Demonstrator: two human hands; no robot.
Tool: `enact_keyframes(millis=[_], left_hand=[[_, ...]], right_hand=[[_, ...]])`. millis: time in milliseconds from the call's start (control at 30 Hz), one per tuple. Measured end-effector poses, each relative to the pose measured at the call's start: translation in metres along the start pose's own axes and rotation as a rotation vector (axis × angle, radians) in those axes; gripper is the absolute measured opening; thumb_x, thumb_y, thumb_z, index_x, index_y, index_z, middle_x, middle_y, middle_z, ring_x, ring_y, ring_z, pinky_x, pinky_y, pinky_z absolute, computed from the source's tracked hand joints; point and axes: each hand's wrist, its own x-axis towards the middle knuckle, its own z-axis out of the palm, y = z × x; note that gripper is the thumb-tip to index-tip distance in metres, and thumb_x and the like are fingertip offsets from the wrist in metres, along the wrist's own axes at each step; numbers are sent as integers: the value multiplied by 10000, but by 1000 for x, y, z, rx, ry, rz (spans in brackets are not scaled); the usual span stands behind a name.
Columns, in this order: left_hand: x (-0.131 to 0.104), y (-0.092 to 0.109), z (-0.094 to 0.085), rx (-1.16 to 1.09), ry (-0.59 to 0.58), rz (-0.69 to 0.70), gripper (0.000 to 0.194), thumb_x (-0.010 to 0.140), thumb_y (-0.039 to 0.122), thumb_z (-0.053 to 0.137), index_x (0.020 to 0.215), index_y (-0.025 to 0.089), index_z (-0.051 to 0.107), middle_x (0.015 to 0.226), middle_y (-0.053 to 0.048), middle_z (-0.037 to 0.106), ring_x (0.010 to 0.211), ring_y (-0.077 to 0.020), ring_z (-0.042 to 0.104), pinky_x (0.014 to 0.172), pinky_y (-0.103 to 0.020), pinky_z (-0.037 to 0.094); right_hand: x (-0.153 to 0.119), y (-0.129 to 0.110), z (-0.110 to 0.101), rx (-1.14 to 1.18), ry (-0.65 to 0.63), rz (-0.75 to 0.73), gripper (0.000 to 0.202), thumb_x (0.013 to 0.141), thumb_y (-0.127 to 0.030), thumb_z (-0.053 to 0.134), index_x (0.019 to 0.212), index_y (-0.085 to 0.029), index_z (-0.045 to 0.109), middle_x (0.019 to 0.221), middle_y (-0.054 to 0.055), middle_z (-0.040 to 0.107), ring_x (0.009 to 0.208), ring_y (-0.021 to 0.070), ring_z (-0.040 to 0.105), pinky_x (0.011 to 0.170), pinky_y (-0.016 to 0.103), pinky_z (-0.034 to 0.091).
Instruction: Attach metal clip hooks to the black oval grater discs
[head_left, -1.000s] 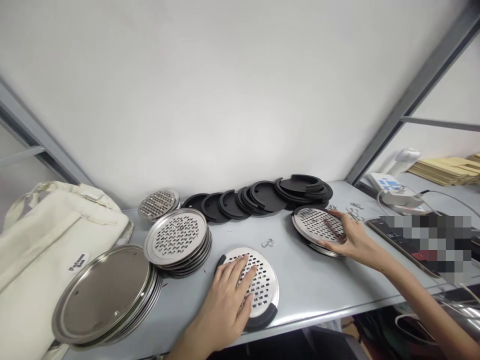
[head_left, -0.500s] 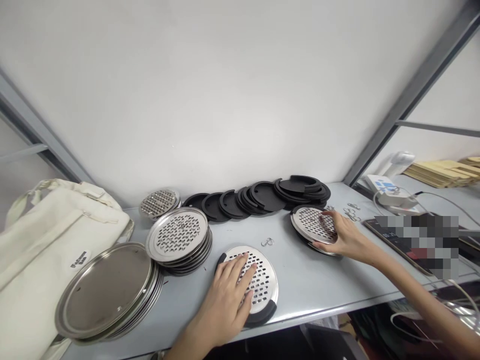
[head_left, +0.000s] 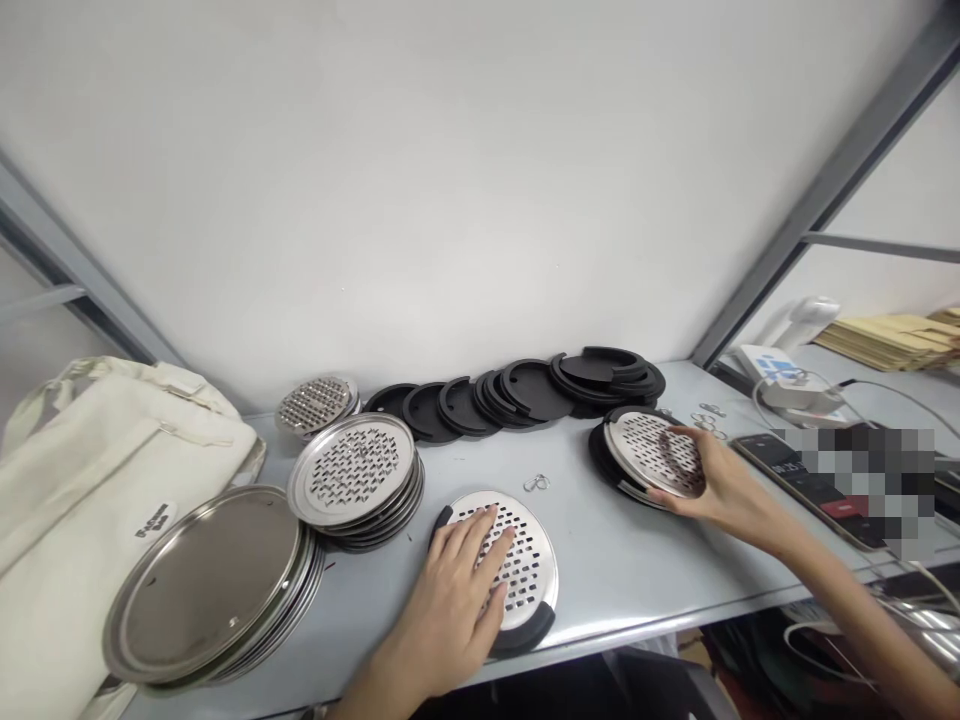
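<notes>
My left hand (head_left: 454,590) lies with fingers spread on a round metal grater (head_left: 525,545), which sits in a black holder (head_left: 525,632) near the table's front edge. Farther right, my right hand (head_left: 720,490) grips the near right rim of another round grater plate (head_left: 649,450) between thumb and fingers. That grater plate also has black edging, and dark round pieces show beneath it; how many is hidden. A small metal ring clip (head_left: 537,483) lies between the two graters. Behind my right hand are several more metal clips (head_left: 709,420).
Black round holders (head_left: 536,390) overlap in a row along the wall. On the left stand stacked grater discs (head_left: 352,470), plain metal discs (head_left: 210,590), coarser graters (head_left: 315,405) and a white bag (head_left: 67,480). A phone (head_left: 802,490), white box (head_left: 776,375) and cables are right.
My right hand and the grater plate have shifted slightly to the right, over the dark round pieces. My left hand stays on its grater.
</notes>
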Motion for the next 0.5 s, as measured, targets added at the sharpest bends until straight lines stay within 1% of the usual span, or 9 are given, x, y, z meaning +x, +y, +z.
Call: enact_keyframes(millis=[133, 233, 333, 500], left_hand=[[1, 0, 0, 1, 4, 2, 513, 941, 214, 388, 1448, 195, 311, 1505, -84, 293, 1340, -275, 317, 1081, -478, 338], [1, 1, 0, 4, 2, -5, 510, 943, 208, 381, 1448, 193, 313, 1504, -87, 296, 1334, -279, 326, 1077, -487, 338], [1, 0, 1, 8, 7, 0, 509, 943, 207, 378, 1449, 194, 314, 1498, -87, 309, 1327, -279, 339, 1069, -482, 347], [1, 0, 1, 15, 11, 10, 507, 941, 192, 371, 1445, 190, 321, 1498, -96, 305, 1332, -282, 330, 1071, -493, 333]], right_hand=[[-2, -7, 7, 16, 5, -24, 778, 694, -636, 622, 1271, -198, 337, 1219, 162, 491, 1147, 341, 483, 976, 432, 397], [0, -11, 5, 24, -35, -1, 816, 692, -647, 620, 1298, -191, 320, 1264, 170, 470, 1188, 348, 460, 991, 444, 390], [4, -11, 4, 24, -58, -12, 818, 702, -651, 612, 1303, -175, 329, 1275, 179, 462, 1212, 353, 446, 1004, 443, 383], [14, -3, 9, 2, -63, -2, 919, 642, -704, 622, 1319, -147, 345, 1271, 179, 470, 1217, 362, 442, 1020, 472, 364]])
